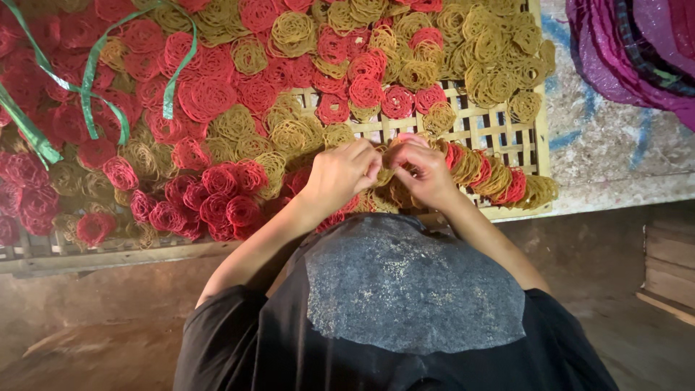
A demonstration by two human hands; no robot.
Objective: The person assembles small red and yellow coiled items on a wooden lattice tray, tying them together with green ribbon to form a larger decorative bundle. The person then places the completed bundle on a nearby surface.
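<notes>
Many small round coils of thin noodle-like strands, red point(210, 98) and yellow point(492, 54), lie spread over a woven bamboo tray point(499, 130). My left hand point(340, 174) and my right hand point(423, 170) meet at the tray's near edge. Both pinch a yellow coil point(386, 174) between their fingertips. To the right of my right hand stands a row of red and yellow coils on edge point(499, 181). My black sleeves and chest fill the bottom of the view.
A green plastic strip point(90, 80) curls over the coils at upper left. Folded purple cloth point(637, 51) lies at the top right on a pale painted surface. Wooden boards point(670, 268) sit at the right edge above a brown floor.
</notes>
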